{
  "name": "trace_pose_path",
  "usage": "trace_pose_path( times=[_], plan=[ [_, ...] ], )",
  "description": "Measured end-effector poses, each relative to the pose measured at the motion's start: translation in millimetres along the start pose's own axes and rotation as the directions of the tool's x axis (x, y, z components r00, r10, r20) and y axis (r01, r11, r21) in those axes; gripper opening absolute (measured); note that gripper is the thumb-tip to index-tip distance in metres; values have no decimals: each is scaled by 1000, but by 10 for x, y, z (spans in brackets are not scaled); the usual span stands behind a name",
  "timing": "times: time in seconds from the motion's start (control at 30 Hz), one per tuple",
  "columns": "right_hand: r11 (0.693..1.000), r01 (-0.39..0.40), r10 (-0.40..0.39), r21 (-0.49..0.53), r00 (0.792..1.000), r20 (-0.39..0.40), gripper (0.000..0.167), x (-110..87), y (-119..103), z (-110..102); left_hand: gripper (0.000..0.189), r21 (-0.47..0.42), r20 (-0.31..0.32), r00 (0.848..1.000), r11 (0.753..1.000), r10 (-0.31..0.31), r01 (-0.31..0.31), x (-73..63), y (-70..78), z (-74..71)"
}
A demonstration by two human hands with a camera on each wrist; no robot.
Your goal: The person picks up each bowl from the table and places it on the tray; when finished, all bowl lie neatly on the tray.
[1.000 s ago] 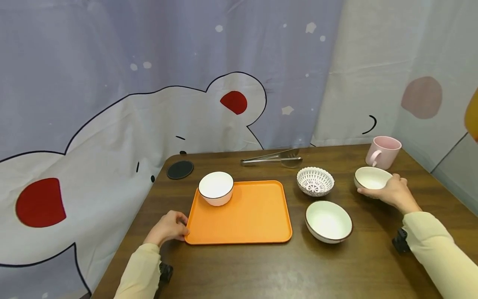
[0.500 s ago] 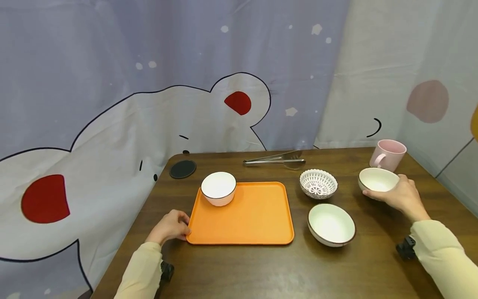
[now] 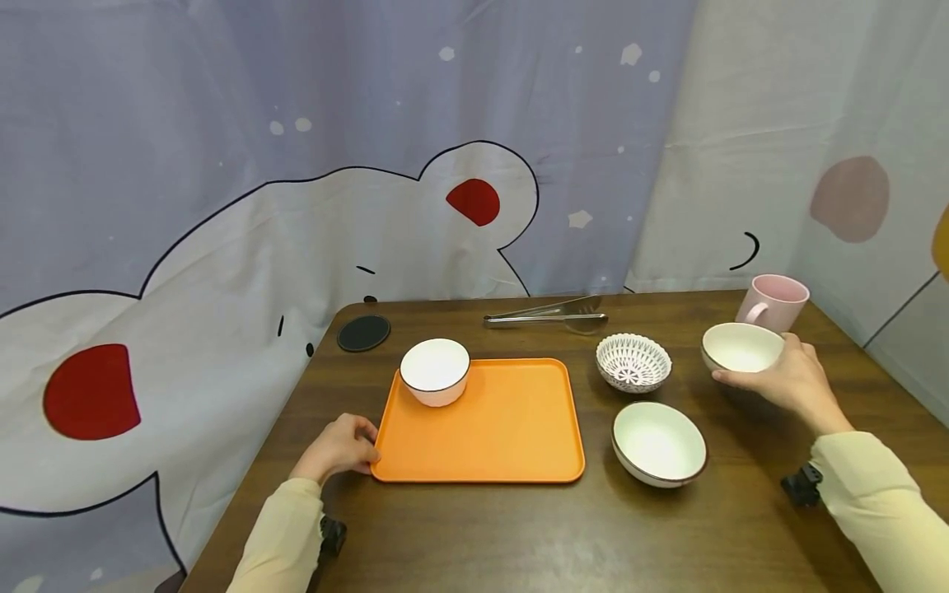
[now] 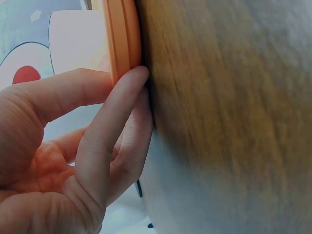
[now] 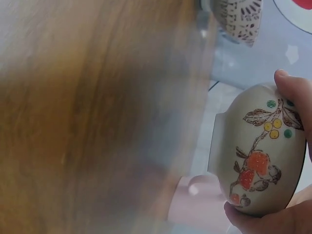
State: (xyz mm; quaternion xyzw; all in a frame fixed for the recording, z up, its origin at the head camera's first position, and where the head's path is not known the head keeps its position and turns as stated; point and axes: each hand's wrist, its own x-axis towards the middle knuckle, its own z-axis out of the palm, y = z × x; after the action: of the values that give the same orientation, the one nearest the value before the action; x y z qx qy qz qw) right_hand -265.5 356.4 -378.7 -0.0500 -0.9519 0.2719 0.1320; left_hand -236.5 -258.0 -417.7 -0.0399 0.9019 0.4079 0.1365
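My left hand point(image 3: 339, 449) pinches the left edge of an orange tray point(image 3: 511, 436), its fingertips at the rim in the left wrist view. On the tray's back left corner is a white bowl point(image 3: 435, 366) with a dark rim. At the right, my right hand point(image 3: 789, 380) grips a small cream bowl point(image 3: 741, 347) with thumb and fingers on opposite sides. Painted fruit and leaves cover that bowl's side point(image 5: 258, 151) in the right wrist view, where its foot shows clear of the table.
A larger pale bowl point(image 3: 658, 445) and a black-and-white patterned bowl point(image 3: 633, 362) stand right of the tray. Behind the held bowl is a pink mug point(image 3: 773, 303). Metal tongs point(image 3: 544, 319) and a black round coaster point(image 3: 363, 333) lie near the wooden table's back edge.
My right hand has raised the small cream bowl and shifted it slightly left. The left hand stays at the tray's edge. The head view has turned slightly left.
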Motion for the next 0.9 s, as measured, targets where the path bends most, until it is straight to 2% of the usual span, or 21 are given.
trace_pose_path(
  times=[0.3, 0.6, 0.9],
  plan=[
    [1000, 10, -10, -5, 1000, 9, 113, 2, -175, -5, 24, -2, -3, 1000, 1000, -5, 5, -8, -2, 4],
    [998, 55, -55, 26, 998, 1, 111, 2, -345, 10, 25, -20, -6, 1000, 1000, -19, 19, -16, 0, 3],
    [997, 71, -72, 35, 997, 22, 117, -52, -501, 45, 25, -22, -1, 1000, 1000, -1, 1, -30, 0, -7]
  ],
)
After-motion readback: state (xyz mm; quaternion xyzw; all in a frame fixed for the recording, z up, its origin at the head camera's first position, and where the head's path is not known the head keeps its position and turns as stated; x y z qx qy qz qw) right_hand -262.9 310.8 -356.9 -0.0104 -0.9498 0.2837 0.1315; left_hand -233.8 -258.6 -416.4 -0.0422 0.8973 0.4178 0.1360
